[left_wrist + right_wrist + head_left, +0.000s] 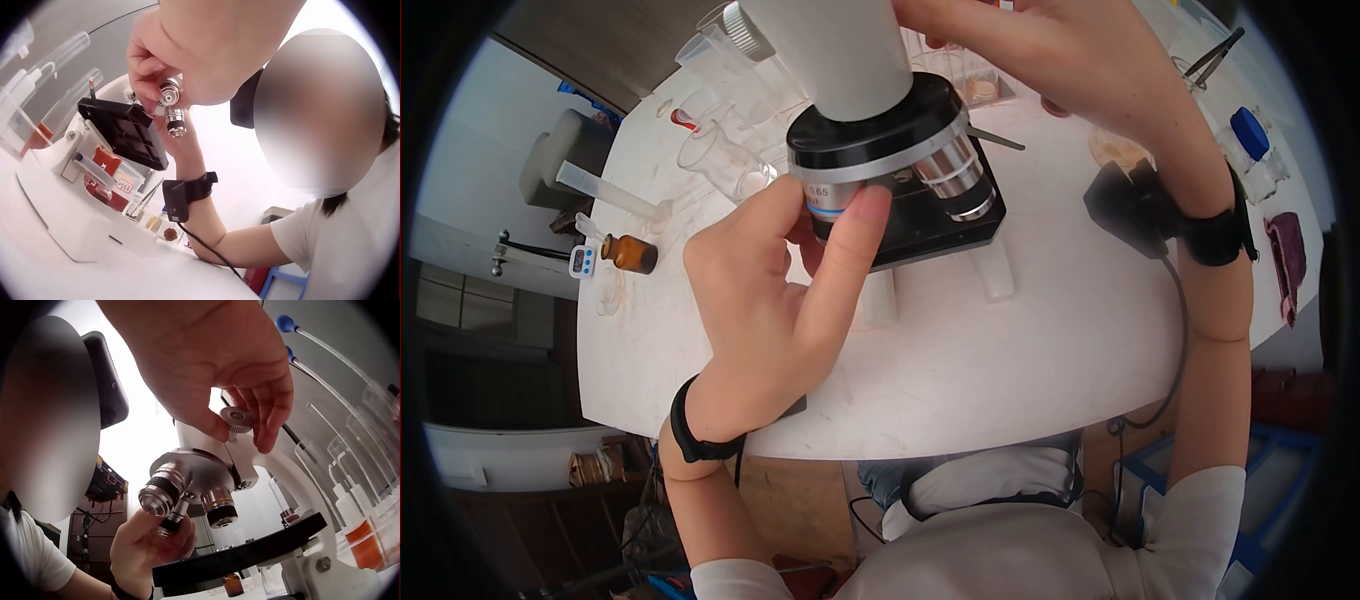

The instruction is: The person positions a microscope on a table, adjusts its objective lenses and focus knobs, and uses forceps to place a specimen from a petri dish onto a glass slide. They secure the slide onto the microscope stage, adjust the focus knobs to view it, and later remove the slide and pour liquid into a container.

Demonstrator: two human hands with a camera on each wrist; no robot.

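Observation:
A white microscope [840,60] stands in front of me, its black stage [244,553] below a revolving nosepiece [875,135] with several silver objective lenses. My left hand [760,290] pinches the blue-ringed objective [825,197] marked 0.65 between thumb and fingers. In the left wrist view that hand covers part of the nosepiece. My right hand [225,369] is up at the side of the microscope arm, with thumb and fingers curled round a ridged focus knob [236,419]. Another silver objective [945,170] points down over the stage, apart from it.
Left of the microscope stand a glass beaker [720,160], a cylinder [610,190], a brown bottle [630,254] and a small timer [582,262]. To the right are a dish [1120,150], a blue-capped bottle [1250,135], tweezers [1215,60] and a purple cloth [1285,260].

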